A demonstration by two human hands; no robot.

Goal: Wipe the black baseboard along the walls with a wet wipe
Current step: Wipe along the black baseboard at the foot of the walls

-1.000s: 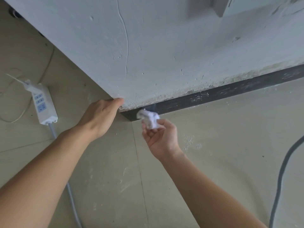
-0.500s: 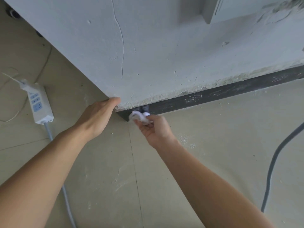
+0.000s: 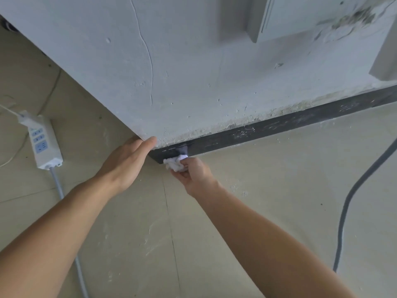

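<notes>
Partly hidden, the right hand's (image 3: 194,173) fingers curl out of sight behind a crumpled white wet wipe (image 3: 176,162), clamped on it. The wipe is pressed to the black baseboard (image 3: 268,130) (scuffed with pale streaks) at the wall's corner (image 3: 150,145), where the left hand (image 3: 126,162) rests, fingers straight.

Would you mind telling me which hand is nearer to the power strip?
Left. The left hand rests on the wall corner, just right of the power strip; the right hand is farther right, holding the wipe.
</notes>
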